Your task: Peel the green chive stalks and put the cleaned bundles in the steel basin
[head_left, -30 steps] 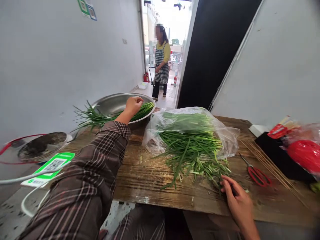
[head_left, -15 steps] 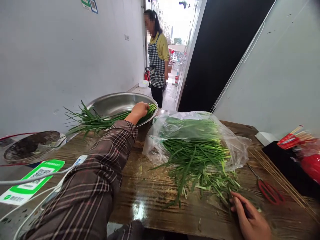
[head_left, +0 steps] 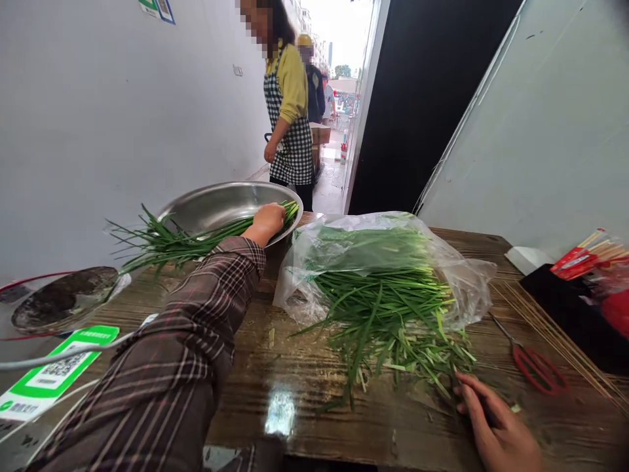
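My left hand (head_left: 268,221) reaches into a wide steel bowl (head_left: 196,202), its fingers closed around a bunch of garlic chives (head_left: 194,246). The pale stem ends stick out to the right of the fingers, and the green leaf tips hang over the bowl's left rim. At the table's lower right, my right hand (head_left: 494,419) is closed around a thin, dark, blade-like thing, mostly hidden by the fingers. Loose chive trimmings (head_left: 417,360) lie just beyond it. A clear plastic bag (head_left: 363,239) holds a large pile of chives (head_left: 388,295) in the middle of the table.
Red-handled scissors (head_left: 538,367) and thin wooden skewers (head_left: 555,334) lie at the right, beside a black box (head_left: 560,308). At the left are a dark round basket (head_left: 63,298), a green code card (head_left: 59,373) and white cables. A person in a checked apron (head_left: 297,151) stands beyond the table.
The person in the apron has come closer and slightly left, and another person shows behind. My view has shifted a little; both hands keep nearly the same places and their hold.
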### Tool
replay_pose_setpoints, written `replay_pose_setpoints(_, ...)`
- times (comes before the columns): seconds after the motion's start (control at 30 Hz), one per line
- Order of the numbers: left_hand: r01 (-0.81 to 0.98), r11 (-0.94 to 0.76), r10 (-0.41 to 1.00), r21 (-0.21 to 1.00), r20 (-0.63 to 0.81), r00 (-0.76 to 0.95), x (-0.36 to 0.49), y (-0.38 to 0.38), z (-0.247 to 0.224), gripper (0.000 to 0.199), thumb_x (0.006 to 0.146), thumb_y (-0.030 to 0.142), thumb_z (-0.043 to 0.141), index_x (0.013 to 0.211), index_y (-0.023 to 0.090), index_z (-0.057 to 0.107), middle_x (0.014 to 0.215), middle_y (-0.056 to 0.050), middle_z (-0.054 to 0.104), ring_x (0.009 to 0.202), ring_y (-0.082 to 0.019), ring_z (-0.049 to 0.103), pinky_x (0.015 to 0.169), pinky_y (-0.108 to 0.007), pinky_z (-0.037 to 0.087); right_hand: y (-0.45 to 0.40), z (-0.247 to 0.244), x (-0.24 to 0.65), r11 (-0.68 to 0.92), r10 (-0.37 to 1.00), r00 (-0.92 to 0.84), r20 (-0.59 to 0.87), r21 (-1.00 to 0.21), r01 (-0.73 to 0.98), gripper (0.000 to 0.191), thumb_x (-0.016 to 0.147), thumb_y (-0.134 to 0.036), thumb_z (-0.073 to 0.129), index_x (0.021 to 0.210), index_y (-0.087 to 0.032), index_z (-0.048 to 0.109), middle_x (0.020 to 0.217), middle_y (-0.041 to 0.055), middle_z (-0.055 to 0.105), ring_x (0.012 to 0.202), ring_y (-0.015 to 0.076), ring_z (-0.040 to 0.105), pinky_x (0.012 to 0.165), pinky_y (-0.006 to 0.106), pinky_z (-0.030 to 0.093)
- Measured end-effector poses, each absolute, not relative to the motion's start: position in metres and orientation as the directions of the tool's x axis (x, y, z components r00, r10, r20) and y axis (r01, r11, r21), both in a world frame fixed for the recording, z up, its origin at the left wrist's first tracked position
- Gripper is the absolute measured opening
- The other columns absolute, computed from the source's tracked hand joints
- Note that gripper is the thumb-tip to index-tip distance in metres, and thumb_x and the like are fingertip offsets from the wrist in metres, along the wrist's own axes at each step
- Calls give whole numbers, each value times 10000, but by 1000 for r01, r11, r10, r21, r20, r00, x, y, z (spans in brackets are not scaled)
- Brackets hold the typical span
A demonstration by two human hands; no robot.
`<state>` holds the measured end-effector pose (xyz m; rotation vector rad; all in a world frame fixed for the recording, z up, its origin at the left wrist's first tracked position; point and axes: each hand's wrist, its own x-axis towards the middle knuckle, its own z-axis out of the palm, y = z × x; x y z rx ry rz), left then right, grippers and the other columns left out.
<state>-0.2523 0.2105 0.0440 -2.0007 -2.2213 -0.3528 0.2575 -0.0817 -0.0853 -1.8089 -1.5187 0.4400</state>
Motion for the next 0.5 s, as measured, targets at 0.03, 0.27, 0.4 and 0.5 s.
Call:
replay_pose_setpoints(0.03,991,99,961,93,249,-119,-252,210,43,184,790,173,529,818,134,707,992,-168,662,973,-281,623,844,-326,441,-82,-86,258,-46,951,247,185,-706,707,546,801,-678,495,1040,-234,705,928,52,765,705,196,724,672,287,596)
replay_pose_setpoints(0.27,962,149,942,228,264,-208,-249,202,37,176,811,176,499,879,106,645,1058,-212,631,1044,-310,589,923,-379,423,-84,-89,256,-91,947,289,139,-748,657,562,804,-682,488,1099,-244,678,965,41,755,728,191,720,709,302,574)
replay_pose_setpoints(0.4,914,154,924,376,272,-267,-249,196,39,138,805,179,502,858,133,621,1001,-167,648,1018,-264,586,932,-355,432,-84,-90,255,-82,952,277,132,-761,643,535,825,-650,489,1122,-241,665,940,37,751,718,187,716,717,305,564)
replay_pose_setpoints(0.5,850,131,916,510,265,-301,-250,187,44,133,814,180,472,832,147,600,867,-120,649,900,-230,603,848,-353,472,-84,-89,254,-38,953,255,165,-769,639,521,834,-630,491,1119,-229,665,944,50,751,711,189,713,697,301,567)
